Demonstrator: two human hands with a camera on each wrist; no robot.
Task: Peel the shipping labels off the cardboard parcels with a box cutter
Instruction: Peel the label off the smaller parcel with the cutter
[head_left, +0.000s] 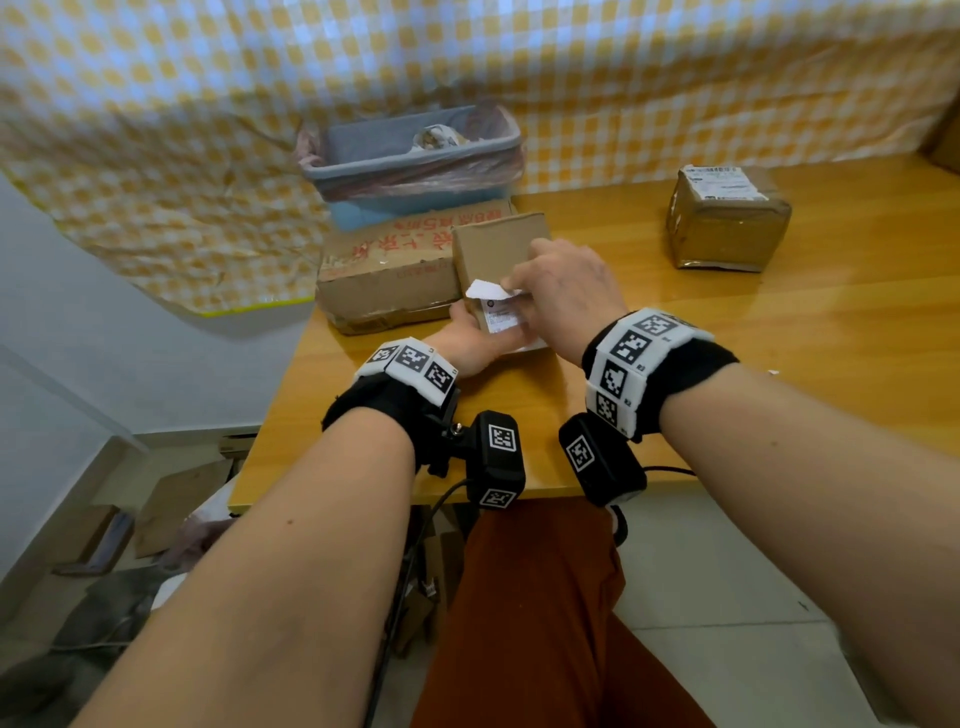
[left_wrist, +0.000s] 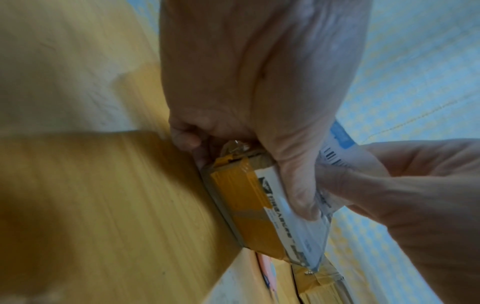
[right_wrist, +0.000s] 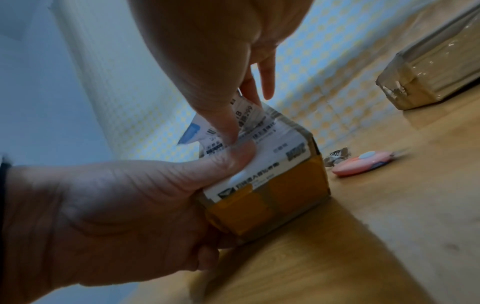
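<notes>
Small parcel (head_left: 498, 249) sits near the front-left corner of the bench (head_left: 779, 364), butted up against a bigger flat box (head_left: 384, 275) w/ red print. Left hand (head_left: 467, 338) is wrapped round the near end of it, thumb pressed flat on the part of the label (right_wrist: 272, 152) that's stuck down — prob so the box doesn't lift or slide while the other side pulls. Right hand (head_left: 566, 291) has the loose end of the label pinched between thumb and fingers, that end curling up white off the top face. So it's a bare-finger peel atm, not a blade job.

The box cutter (right_wrist: 363, 164) — pink one — is lying on the bench just beside the parcel, on its right, w/ a crumpled scrap (right_wrist: 337, 155) next to it. Makes sense imo: close enough to grab again if the label tears or sticks.

Bin (head_left: 410, 156) w/ a liner is right behind the flat box, some wadded paper in it already, so peeled bits prob go there. Another taped parcel (head_left: 727, 218) w/ its label on top sits well apart on the right, looks like it's next in line.
</notes>
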